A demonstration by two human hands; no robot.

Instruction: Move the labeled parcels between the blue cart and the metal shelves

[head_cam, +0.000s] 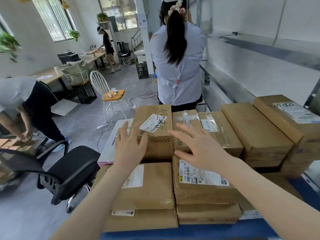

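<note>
Several labeled brown cardboard parcels are stacked on the blue cart in front of me. A tall box with handwriting and a loose barcode label stands in the middle, and a taped box lies to its right. My left hand hovers with spread fingers at the tall box's left front. My right hand is stretched flat over the taped box's near end. Neither hand holds anything. Two flat parcels lie nearest me. The metal shelves run along the right wall.
A person in a light shirt stands just beyond the cart, facing the shelves. A black office chair sits at the cart's left. A white chair, crates, cables on the floor and two other people are further left.
</note>
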